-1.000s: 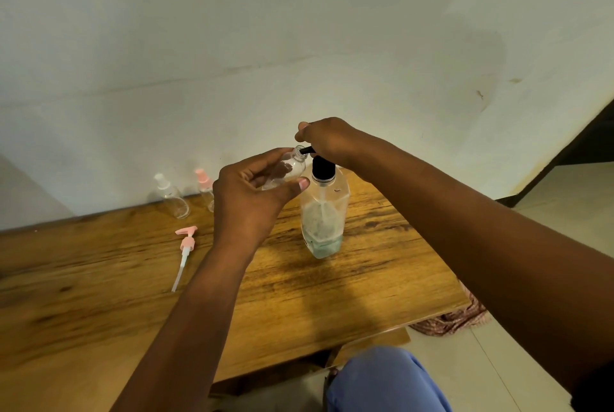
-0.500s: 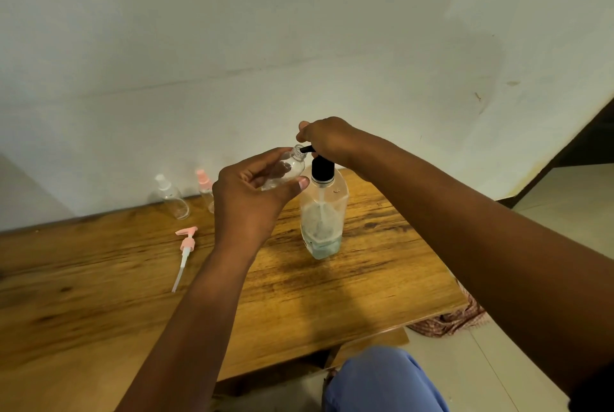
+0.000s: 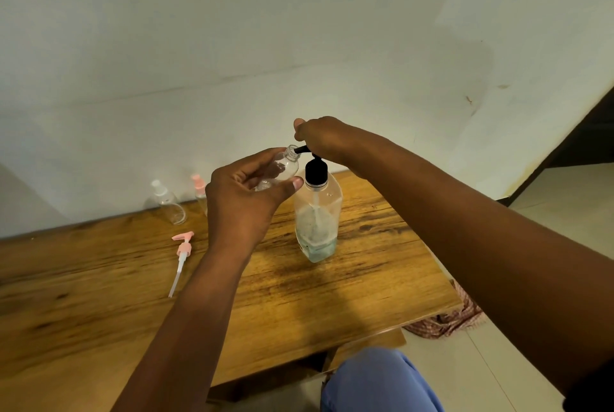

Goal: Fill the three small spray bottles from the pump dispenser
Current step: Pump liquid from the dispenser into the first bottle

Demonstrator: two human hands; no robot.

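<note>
A clear pump dispenser [image 3: 318,222] with a black pump head stands on the wooden table [image 3: 349,282]; a little bluish liquid lies at its bottom. My right hand [image 3: 324,137] rests on the pump head, fingers curled over it. My left hand [image 3: 246,192] grips a small clear spray bottle [image 3: 285,166], uncapped and tilted, its open neck right at the black nozzle. Two more small bottles stand by the wall: a clear-capped one [image 3: 166,200] and a pink-capped one [image 3: 198,192], partly hidden behind my left hand.
A loose pink spray cap with a white tube [image 3: 181,259] lies on the table to the left. The wall runs close behind the table. The table's right edge drops to a tiled floor with a patterned cloth [image 3: 448,322]. My blue-clad knee [image 3: 378,381] is below the front edge.
The pump head and my right hand have risen slightly. The small bottle stays held at the nozzle; nothing else has moved.
</note>
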